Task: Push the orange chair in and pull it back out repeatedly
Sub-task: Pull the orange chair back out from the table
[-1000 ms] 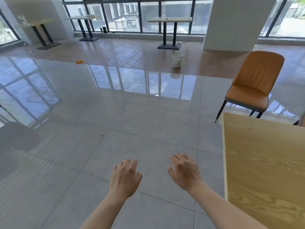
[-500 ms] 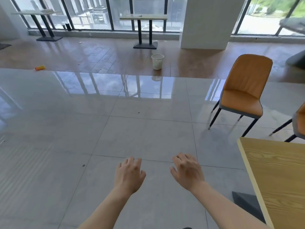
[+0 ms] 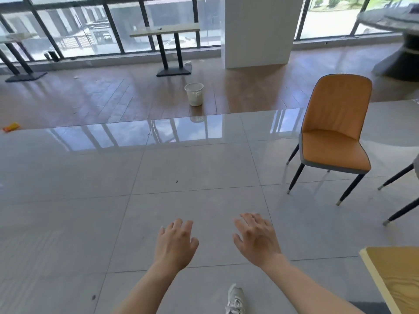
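The orange chair stands on the grey tiled floor at the right, its seat facing me, on thin dark legs, apart from the wooden table whose corner shows at the bottom right. My left hand and my right hand hover palm-down over the floor at the bottom centre, fingers spread, holding nothing. Both are well short of the chair, to its lower left.
Dark legs of a second chair reach in from the right edge. A white bucket stands mid-floor. High tables line the windows, a white pillar stands behind. My white shoe shows at the bottom.
The view has swung right and pulled back from the table: the chair now sits closer and fuller in view, the table takes less of the frame. My hands stay open, held out in front.
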`<state>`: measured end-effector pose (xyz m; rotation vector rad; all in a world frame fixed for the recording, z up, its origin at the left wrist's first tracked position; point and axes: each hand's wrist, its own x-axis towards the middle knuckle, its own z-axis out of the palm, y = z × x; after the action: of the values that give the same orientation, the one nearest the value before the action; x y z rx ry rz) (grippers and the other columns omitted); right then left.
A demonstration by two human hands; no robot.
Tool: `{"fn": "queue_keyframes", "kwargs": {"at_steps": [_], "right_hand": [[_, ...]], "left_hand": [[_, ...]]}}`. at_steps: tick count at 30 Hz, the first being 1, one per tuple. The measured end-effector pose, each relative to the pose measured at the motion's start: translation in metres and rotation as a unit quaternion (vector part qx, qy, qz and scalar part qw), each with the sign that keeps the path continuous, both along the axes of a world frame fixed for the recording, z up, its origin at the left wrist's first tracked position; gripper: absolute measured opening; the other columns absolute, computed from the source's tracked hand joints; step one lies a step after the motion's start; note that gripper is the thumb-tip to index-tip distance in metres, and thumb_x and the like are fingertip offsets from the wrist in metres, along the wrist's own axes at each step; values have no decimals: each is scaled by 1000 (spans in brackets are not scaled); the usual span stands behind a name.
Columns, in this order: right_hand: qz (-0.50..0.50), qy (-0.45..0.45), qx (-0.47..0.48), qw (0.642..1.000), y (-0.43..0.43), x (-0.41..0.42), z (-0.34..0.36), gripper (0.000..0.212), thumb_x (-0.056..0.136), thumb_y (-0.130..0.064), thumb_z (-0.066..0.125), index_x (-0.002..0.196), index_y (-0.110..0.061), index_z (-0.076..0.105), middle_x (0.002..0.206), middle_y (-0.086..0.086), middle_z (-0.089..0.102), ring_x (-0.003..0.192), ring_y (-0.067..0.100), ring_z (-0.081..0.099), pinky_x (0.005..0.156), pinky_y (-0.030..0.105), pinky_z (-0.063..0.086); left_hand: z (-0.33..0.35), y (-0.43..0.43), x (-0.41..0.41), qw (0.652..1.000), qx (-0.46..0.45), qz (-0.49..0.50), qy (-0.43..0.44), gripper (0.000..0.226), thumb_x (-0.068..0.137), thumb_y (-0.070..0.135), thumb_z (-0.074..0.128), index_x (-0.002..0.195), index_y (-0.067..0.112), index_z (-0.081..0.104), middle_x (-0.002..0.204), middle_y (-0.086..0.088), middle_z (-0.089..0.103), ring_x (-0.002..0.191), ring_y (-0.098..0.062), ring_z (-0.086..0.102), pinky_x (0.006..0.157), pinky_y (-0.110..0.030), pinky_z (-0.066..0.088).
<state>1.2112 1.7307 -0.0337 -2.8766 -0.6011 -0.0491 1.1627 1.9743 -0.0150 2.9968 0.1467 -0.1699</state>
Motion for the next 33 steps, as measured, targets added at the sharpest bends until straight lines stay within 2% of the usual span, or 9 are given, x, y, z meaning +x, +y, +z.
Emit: {"fn": "queue_keyframes", "kwargs": {"at_steps": [3,6,13,20,30,33], "right_hand": [[11,8,-5,1000,3,75,-2,39,76,-38,70,111,-22,67,112,5,68,98,30,64,74,42,54],[13,5,-5,1000,2,144,1,36,77,-38,66,109,-22,66,113,5,68,98,30,63,75,42,54],[-36,14,-11,999,-11,279,-2,33,75,-36,72,104,-23,67,105,1,68,92,28,63,73,40,53],[-138,29,-24,990,-18,447,-17,29,77,-38,69,101,-23,65,108,0,67,94,27,62,74,40,51],[-262,46,-4,964,-36,614,1,26,81,-38,64,103,-25,63,104,-5,65,89,22,58,69,36,49],[-288,48,5,957,-58,667,-5,31,79,-38,66,107,-25,64,105,-4,66,90,22,59,70,36,50]], "left_hand": [[1,3,72,1000,10,-1,-1,43,93,41,45,130,23,53,117,1,58,104,-21,56,92,-36,42],[4,5,139,1000,9,4,5,43,93,41,45,131,22,53,118,-1,59,105,-23,57,94,-38,43],[-4,-1,293,999,-2,-22,25,43,89,42,42,125,21,55,115,-1,59,102,-25,57,92,-39,42],[-19,-2,504,992,-9,-122,45,40,91,42,44,126,23,52,118,-1,57,102,-26,56,91,-39,41],[-2,-34,733,969,-3,-242,56,41,94,42,39,130,25,47,120,2,54,106,-22,52,96,-36,38],[-5,-57,800,964,-1,-262,51,43,94,42,40,132,25,47,122,2,54,106,-23,52,97,-37,38]]}}
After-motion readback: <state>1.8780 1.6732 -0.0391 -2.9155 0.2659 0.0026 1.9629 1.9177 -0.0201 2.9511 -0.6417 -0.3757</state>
